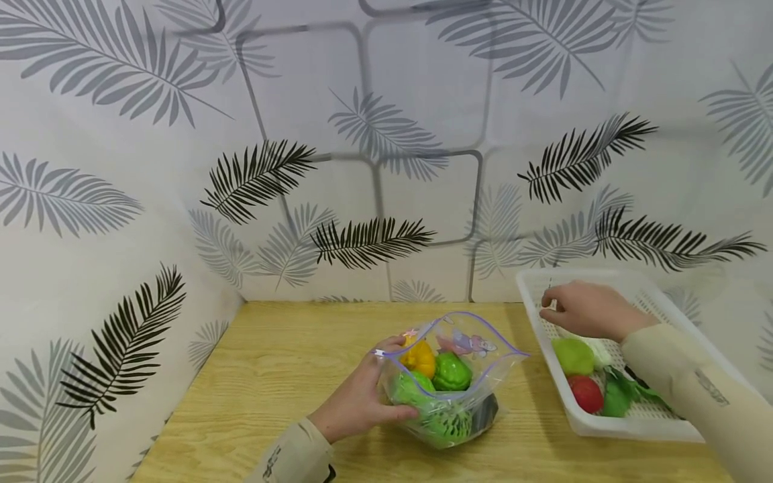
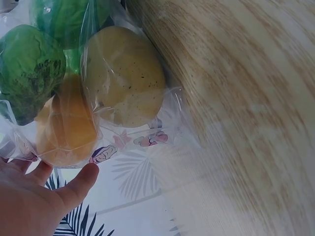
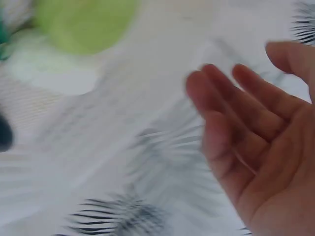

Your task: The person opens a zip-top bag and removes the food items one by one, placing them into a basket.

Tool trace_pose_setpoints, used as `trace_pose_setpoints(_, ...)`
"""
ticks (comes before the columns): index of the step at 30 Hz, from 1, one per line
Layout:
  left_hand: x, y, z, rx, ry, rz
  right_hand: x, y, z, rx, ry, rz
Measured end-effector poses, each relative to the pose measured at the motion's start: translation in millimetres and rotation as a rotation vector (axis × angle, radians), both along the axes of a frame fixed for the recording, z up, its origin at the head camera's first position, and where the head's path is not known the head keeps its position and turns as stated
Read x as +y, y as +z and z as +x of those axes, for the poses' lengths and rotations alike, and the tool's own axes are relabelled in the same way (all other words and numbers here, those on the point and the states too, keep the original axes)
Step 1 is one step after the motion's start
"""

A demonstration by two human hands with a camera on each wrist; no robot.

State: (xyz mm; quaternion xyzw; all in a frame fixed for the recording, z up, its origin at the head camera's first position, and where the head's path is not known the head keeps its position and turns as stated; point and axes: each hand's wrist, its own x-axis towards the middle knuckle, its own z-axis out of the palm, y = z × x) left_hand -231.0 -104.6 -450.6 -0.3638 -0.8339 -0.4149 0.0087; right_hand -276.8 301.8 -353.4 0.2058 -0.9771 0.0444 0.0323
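Observation:
My left hand grips the left side of a clear zip bag, thumb on the near side. The bag's purple-edged mouth gapes upward. Inside are a yellow-orange pepper, a green bell pepper and other green produce. Through the plastic, the left wrist view shows a speckled brown potato-like piece. My right hand hovers over the far-left part of a white plastic basket, its fingers loosely bent and holding nothing.
In the basket lie a yellow-green fruit, a red round piece, green leaves and something whitish. My right forearm hides part of it. The wooden table meets a leaf-patterned cloth behind.

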Motion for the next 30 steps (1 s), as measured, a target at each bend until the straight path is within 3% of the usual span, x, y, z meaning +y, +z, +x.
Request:
trace_pose_setpoints(7,-2,0.9,1.5,0.007,0.012,0.000,-69,32.3,37.7,0.439,0.206,-0.113)
trace_pose_setpoints(10,-2,2.2,1.5,0.009,0.014,0.015,-98,38.0,53.2,0.562,0.325,-0.135)
trace_pose_setpoints(14,-4,2.9,2.1,-0.052,0.044,0.033,-127,32.4,65.9,0.518,0.440,-0.109)
trace_pose_setpoints(18,-4,2.4,3.1,-0.123,0.080,0.011,-146,17.3,65.9,0.416,0.464,-0.046)
trace_pose_setpoints(23,-4,2.1,2.4,-0.124,0.042,-0.046,-160,-0.4,60.5,0.285,0.440,0.019)
trace_pose_setpoints(26,-4,2.5,2.5,-0.121,0.047,-0.086,-167,-7.7,59.7,0.224,0.482,0.044)
trace_pose_setpoints(30,-5,3.6,2.8,-0.109,0.049,-0.121,-174,-11.7,61.7,0.212,0.548,0.090)
